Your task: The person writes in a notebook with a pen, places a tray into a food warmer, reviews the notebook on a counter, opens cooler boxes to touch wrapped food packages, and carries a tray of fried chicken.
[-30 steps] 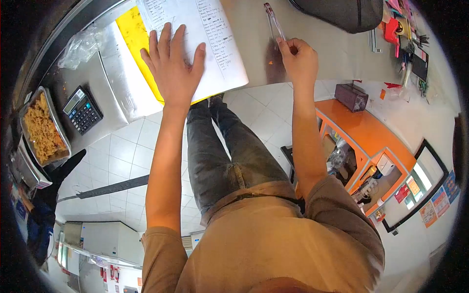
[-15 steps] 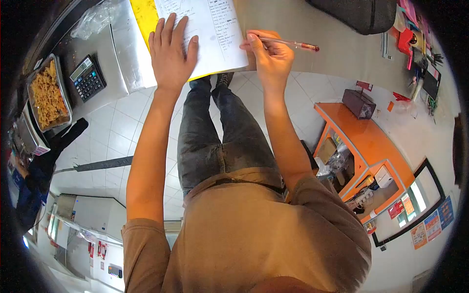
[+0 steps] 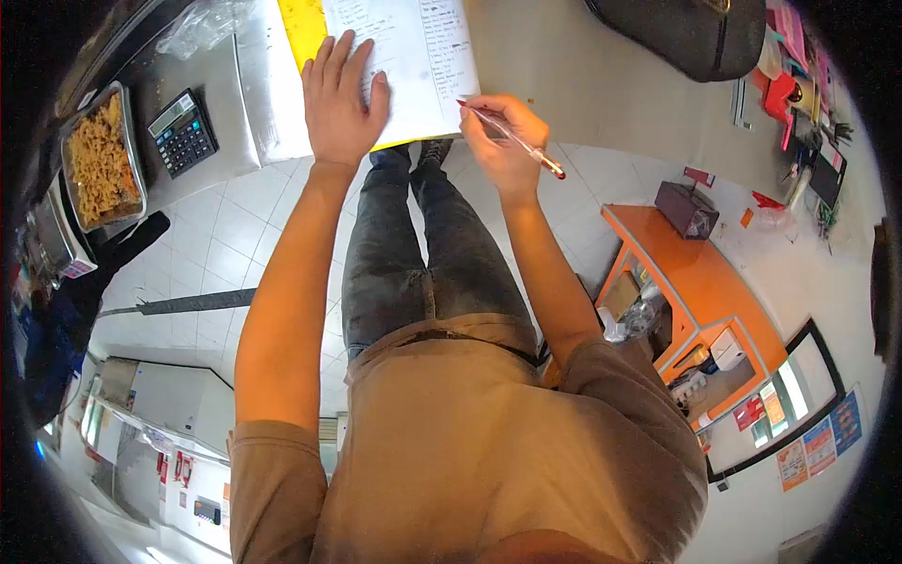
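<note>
A white sheet of paper [image 3: 399, 56] with handwritten lists lies on the metal table, over a yellow folder or cover [image 3: 303, 28] that shows along its left side and lower edge. My left hand [image 3: 346, 108] rests flat on the paper with its fingers stretched out. In my right hand [image 3: 507, 146] is a clear pen [image 3: 512, 134] with a red tip and red end. Its tip points up and left, close to the paper's right edge; whether it touches the sheet I cannot tell.
Left on the table are a calculator [image 3: 181, 132], a tray of fried brown food [image 3: 103, 160] and crumpled clear plastic [image 3: 202, 28]. A black bag [image 3: 686, 38] lies at the upper right. Behind stands an orange shelf unit [image 3: 700, 268]. Part of another person in dark clothing [image 3: 52, 320] shows far left.
My right hand has shifted slightly down and left, and the pen has turned so its tip points toward the paper. My left hand stays flat on the sheet. The view has moved a little.
</note>
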Tool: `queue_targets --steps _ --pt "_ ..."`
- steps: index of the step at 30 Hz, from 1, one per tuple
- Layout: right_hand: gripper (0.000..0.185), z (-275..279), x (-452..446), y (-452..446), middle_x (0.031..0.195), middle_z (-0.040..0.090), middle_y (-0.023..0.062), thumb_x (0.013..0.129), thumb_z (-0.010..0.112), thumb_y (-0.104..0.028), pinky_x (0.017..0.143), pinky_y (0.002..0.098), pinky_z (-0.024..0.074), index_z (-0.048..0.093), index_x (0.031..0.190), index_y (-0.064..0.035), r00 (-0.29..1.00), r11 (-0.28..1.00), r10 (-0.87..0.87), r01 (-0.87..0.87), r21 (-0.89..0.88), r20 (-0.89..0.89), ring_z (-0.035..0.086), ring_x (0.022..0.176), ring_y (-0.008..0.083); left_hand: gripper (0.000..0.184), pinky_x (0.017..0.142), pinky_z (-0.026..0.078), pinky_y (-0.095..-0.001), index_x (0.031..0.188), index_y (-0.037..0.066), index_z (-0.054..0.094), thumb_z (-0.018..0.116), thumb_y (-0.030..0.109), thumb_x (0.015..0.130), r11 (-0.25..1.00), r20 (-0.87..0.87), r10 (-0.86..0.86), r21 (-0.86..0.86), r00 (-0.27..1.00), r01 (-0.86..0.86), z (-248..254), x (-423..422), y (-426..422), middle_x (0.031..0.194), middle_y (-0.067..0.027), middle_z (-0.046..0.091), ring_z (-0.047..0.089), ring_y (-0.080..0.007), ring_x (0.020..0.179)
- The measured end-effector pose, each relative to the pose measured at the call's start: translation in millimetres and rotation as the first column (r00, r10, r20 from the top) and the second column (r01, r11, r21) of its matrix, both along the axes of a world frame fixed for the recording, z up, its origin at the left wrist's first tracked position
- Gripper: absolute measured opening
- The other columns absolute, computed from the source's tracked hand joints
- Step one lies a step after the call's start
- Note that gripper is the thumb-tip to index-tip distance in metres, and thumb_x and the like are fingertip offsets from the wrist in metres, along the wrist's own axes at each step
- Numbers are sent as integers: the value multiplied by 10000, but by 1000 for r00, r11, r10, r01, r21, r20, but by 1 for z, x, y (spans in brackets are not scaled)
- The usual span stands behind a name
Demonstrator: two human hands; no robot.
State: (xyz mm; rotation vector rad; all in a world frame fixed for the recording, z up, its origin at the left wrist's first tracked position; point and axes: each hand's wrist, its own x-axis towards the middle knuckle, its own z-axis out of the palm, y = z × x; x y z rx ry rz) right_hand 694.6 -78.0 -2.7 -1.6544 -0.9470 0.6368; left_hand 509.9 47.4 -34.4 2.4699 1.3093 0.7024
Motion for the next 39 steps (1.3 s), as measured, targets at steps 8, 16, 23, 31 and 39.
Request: queue_targets --steps 8,16,23,31,39 --pt "129 -12 -9 9 880 715 154 792 765 55 663 314 599 689 890 21 982 997 12 -27 76 188 738 737 223 387 1174 327 -544 1280 81 674 634 221 920 1000 14 19 -15 1000 -19 2 -2 1 1442 -136 583 478 -392 1382" --pt "156 -17 -8 8 883 713 161 774 764 68 655 314 597 685 899 17 964 997 17 -36 66 265 732 737 230 386 1180 324 -543 1281 90 670 611 218 921 999 18 36 -37 999 -35 3 -3 0 1442 -124 585 482 -379 1381" --pt "157 -9 -12 12 883 714 160 766 761 74 658 309 591 690 892 14 965 999 11 -21 34 261 730 736 242 382 1177 327 -549 1281 99 667 608 223 925 999 14 36 -37 999 -35 4 -2 1 1439 -115 588 484 -377 1378" --pt "151 -11 -14 13 870 714 153 761 762 82 651 301 580 693 880 19 948 999 -13 -1 43 317 718 726 216 377 1182 323 -546 1276 93 666 608 209 923 998 1 37 -49 999 -37 4 -1 1 1442 -117 585 481 -377 1381" --pt "146 -15 -13 11 873 712 159 762 760 80 647 315 579 689 872 15 943 1000 -5 -4 26 333 719 728 239 372 1171 334 -538 1265 85 670 611 214 921 999 13 30 -44 999 -29 5 -1 1 1437 -121 585 485 -379 1373"
